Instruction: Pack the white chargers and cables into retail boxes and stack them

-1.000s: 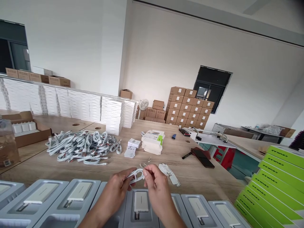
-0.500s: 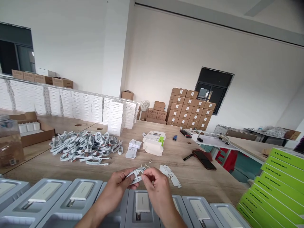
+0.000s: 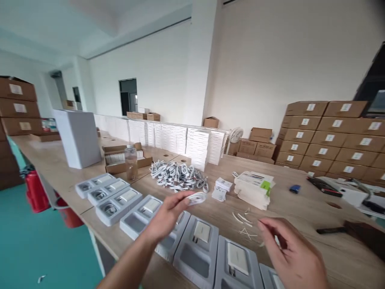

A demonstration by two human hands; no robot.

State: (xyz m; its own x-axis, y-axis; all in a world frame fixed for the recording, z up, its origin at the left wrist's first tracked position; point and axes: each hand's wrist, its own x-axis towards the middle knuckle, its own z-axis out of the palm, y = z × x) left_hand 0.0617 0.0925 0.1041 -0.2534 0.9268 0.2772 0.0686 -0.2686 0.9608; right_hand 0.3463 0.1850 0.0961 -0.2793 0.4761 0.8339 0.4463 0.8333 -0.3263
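Observation:
My left hand is closed around one end of a coiled white cable, held above the row of grey trays. Off to the right, my right hand is apart from the cable, its thumb and forefinger pinched together; whatever may be between them is too small to make out. Short white ties lie scattered on the table between my hands. Below, a grey tray carries a white charger beside a bare recess. Trays farther left hold a coiled cable beside the charger.
Behind the left hand lies a heap of white cables. Small cards and a stack of white packaging stand to its right. A plastic bottle, a carton of chargers and a blue object also occupy the wooden table.
The view has turned left. Both hands were together on the cable; now my right hand has drawn away to the right, while my left keeps hold of the coil.

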